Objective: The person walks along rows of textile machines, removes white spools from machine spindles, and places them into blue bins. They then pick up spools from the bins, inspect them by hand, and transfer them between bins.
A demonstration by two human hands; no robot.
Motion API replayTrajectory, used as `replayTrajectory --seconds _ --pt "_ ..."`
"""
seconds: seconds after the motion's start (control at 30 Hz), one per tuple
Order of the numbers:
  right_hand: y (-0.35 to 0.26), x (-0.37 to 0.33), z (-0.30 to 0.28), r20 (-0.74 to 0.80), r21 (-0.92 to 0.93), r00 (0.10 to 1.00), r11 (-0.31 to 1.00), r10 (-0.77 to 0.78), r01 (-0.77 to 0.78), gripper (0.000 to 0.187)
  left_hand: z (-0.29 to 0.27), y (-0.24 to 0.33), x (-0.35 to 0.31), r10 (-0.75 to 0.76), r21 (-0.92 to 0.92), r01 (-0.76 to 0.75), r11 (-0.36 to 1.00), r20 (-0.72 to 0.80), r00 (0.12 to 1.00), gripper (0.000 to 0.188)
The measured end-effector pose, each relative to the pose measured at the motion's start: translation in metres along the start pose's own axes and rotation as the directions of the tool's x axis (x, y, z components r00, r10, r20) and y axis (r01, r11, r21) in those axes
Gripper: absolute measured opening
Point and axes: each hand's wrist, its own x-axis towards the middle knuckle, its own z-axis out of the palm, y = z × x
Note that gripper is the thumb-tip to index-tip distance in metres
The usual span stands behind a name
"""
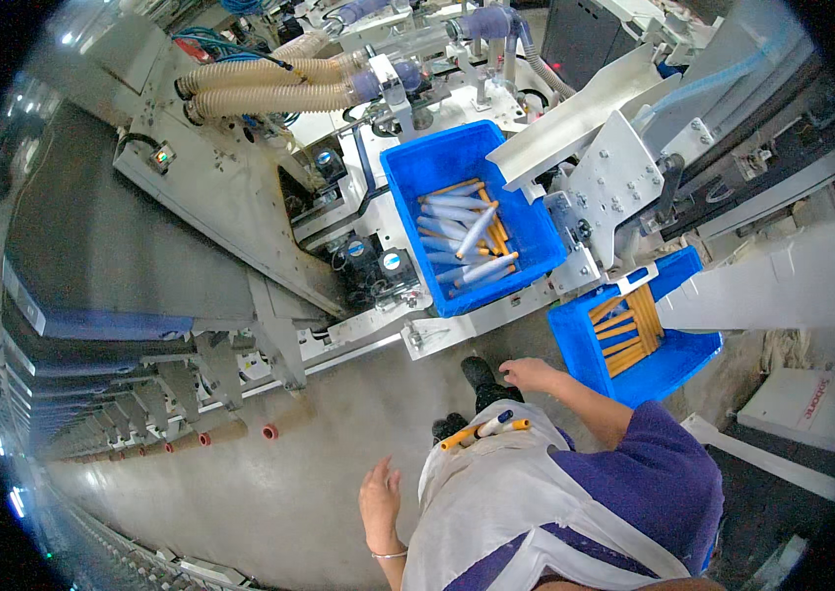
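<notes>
My left hand [379,502] hangs over the floor beside my apron, its fingers apart and holding nothing. Near the smaller blue bin [575,347], my right hand [529,375] is held out in front of my body with its fingers loosely bent and nothing visible in them. That bin contains several orange-yellow bobbin tubes [646,320]. Further off, a larger blue bin [437,148] sits on the machine, holding yarn bobbins [477,231] wound in pale white-blue thread on orange tubes. Several tubes [484,429], orange and dark blue, stick up at the front of my white apron [476,492].
A white metal chute [585,113] slopes down to the larger bin. Ribbed beige hoses [269,89] cross the machine behind it. A long row of machine units runs off at left, above the grey floor [240,483]. A white carton [806,409] stands at right.
</notes>
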Motion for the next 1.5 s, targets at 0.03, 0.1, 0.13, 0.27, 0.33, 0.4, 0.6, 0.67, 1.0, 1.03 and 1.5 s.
replayTrajectory --seconds 0.03,0.1,0.13,0.27,0.33,0.4,0.6,0.67,1.0,1.03,1.5 --pt "0.001 0.002 0.001 0.008 0.023 1.0 1.0 -0.007 0.007 0.033 -0.002 0.003 0.004 -0.012 0.027 0.012 1.0 0.013 1.0 0.03" --pt "0.003 0.005 0.003 0.036 0.034 0.999 0.999 0.026 -0.027 0.031 -0.005 0.007 0.013 -0.012 0.053 0.01 0.999 0.022 1.0 0.03" --pt "0.004 0.005 0.003 0.04 0.037 0.999 0.999 0.029 -0.03 0.031 -0.006 0.009 0.018 0.004 0.053 -0.005 0.999 0.017 1.0 0.03" --pt "0.009 0.003 -0.003 0.047 0.043 0.997 0.997 0.056 -0.058 0.031 -0.011 0.018 0.037 0.055 0.071 -0.054 0.996 -0.013 0.998 0.029" --pt "0.009 0.003 -0.011 0.061 0.028 0.992 0.994 0.108 -0.11 0.031 -0.013 0.022 0.043 0.047 0.081 -0.047 0.996 0.005 0.999 0.028" --pt "0.006 0.003 -0.024 0.015 0.031 0.995 0.994 0.104 -0.104 0.03 -0.014 0.024 0.047 0.05 0.075 -0.05 0.996 0.003 0.999 0.027" --pt "-0.01 0.011 -0.082 0.116 0.351 0.984 0.932 -0.133 0.084 0.027 -0.014 0.019 0.047 0.011 -0.006 -0.011 1.0 -0.068 0.998 0.023" --pt "-0.014 0.015 -0.101 0.087 0.437 0.979 0.89 -0.186 0.13 0.028 -0.014 0.017 0.05 -0.032 0.027 0.034 0.999 -0.071 0.997 0.021" --pt "-0.02 0.017 -0.128 -0.271 0.388 0.961 0.92 0.06 0.052 0.023 -0.044 0.019 0.132 0.179 -0.056 -0.189 0.98 -0.15 0.972 0.015" --pt "-0.022 0.015 -0.125 -0.264 0.401 0.96 0.916 0.089 0.025 0.023 -0.048 0.019 0.144 0.216 -0.05 -0.225 0.973 -0.145 0.966 0.014" --pt "0.006 0.161 -0.176 -0.418 -0.359 0.908 0.923 -0.024 -0.141 0.023 -0.028 0.158 0.301 0.337 -0.962 0.141 0.236 0.217 0.916 0.034"
